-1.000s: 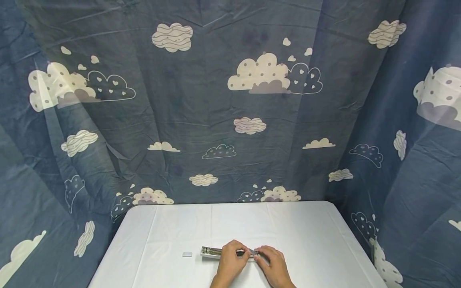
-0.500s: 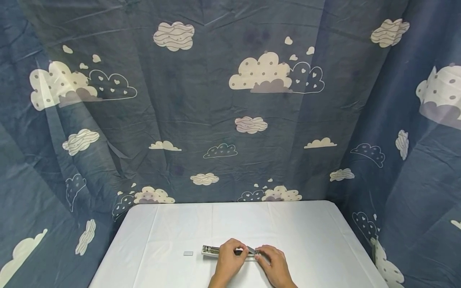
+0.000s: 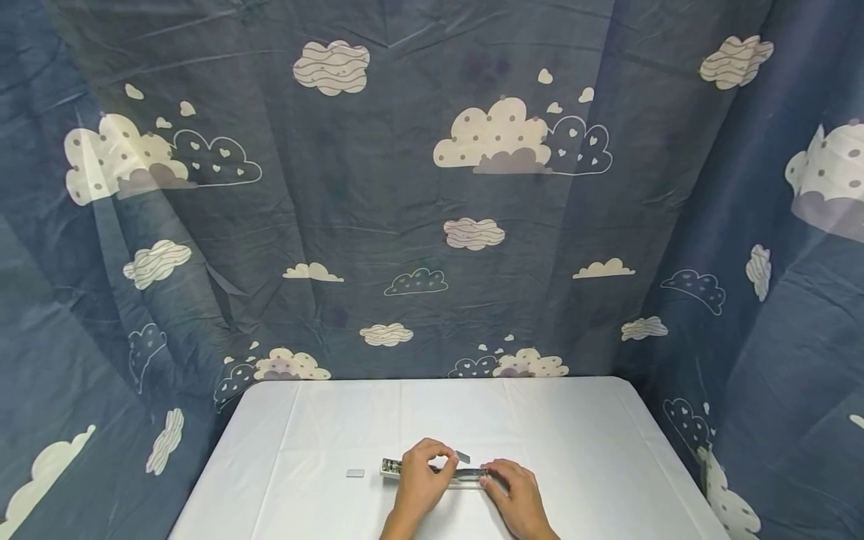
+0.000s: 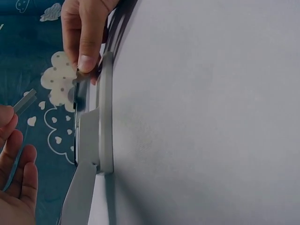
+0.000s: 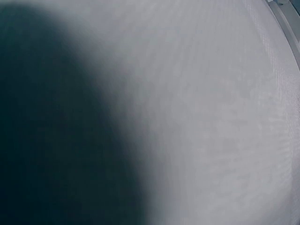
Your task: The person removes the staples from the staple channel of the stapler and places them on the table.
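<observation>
An opened stapler [image 3: 469,475] lies lengthwise on the white table in the head view; its pale body [image 4: 107,117] runs up the left wrist view. My left hand [image 3: 418,481] pinches a short grey strip of staples [image 3: 463,456] between thumb and forefinger, raised above the stapler and apart from it. The same strip [image 4: 25,101] shows in the left wrist view, its other fingers loosely bent. At the stapler's right end, my right hand [image 3: 518,496] grips it with thumb and fingertips. The right wrist view shows mostly blurred white cloth and a dark shape, no clear hand.
A second small grey strip [image 3: 355,473] lies on the table [image 3: 574,435] left of the stapler. Dark blue curtains [image 3: 378,180] with cloud prints surround the table at the back and both sides.
My left hand has lifted the strip of staples up and away from the stapler's right part, moving slightly left. The right hand stays at the stapler's end.
</observation>
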`<control>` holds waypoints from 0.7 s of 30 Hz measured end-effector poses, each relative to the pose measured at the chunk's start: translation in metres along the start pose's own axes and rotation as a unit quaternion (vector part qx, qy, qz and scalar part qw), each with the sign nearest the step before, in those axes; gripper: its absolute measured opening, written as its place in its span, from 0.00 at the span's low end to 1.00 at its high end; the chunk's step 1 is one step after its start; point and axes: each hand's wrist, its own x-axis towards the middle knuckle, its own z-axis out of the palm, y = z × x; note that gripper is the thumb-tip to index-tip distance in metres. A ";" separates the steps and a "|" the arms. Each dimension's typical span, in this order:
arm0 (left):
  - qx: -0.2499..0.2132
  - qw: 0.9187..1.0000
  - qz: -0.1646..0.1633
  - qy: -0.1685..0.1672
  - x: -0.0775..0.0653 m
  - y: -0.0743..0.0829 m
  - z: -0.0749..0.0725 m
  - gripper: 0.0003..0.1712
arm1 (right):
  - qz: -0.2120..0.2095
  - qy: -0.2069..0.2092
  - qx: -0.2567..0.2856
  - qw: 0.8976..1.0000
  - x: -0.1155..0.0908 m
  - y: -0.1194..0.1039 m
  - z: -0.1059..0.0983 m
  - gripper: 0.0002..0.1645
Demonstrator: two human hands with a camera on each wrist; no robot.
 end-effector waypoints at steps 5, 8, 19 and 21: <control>0.007 1.000 -0.002 0.012 0.002 -0.002 -0.010 0.02 | -0.007 0.007 0.002 1.000 0.000 0.001 0.001 0.12; 0.013 1.000 -0.006 0.022 0.003 -0.003 -0.017 0.03 | -0.011 0.015 0.002 1.000 0.000 0.001 0.001 0.11; 0.004 0.998 -0.003 0.063 0.009 -0.009 -0.046 0.07 | -0.017 0.021 0.006 1.000 0.000 0.001 0.001 0.10; 0.006 0.997 0.002 0.073 0.008 -0.010 -0.052 0.08 | -0.019 0.019 0.008 1.000 0.000 0.002 0.001 0.10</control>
